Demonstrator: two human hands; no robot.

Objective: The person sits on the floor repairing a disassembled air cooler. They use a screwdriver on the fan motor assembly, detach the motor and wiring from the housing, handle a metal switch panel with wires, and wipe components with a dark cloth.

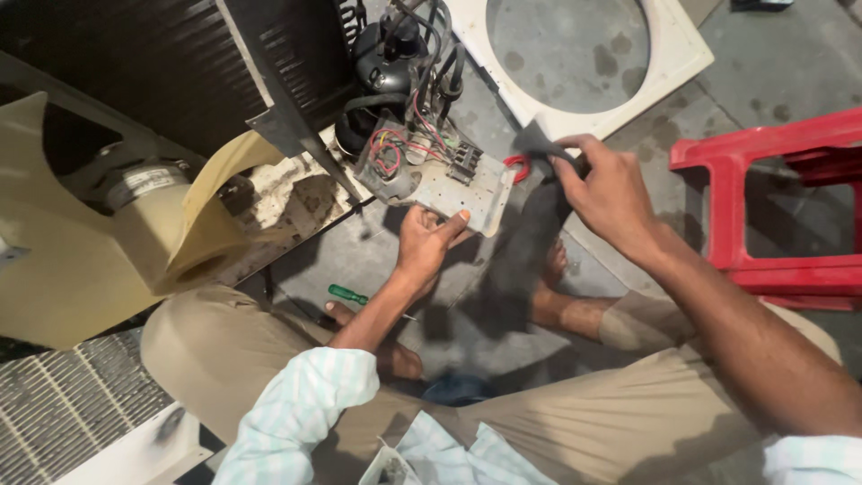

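My left hand (429,241) grips the lower edge of a grey metal electrical panel (467,193) that carries a small black terminal block and red, green and white wires (388,148). My right hand (603,184) is shut on a black brush-like tool (537,144) held just right of the panel, beside a red wire loop (516,164). Behind the panel stands a black compressor (386,67) with dark cables running down from it.
A beige fan blade and motor (99,224) lie at the left. A white fan cover (575,117) rests on the concrete floor above. A red plastic stool (781,207) is at the right. A green-handled screwdriver (348,295) lies by my knee. A finned grille (72,404) sits at lower left.
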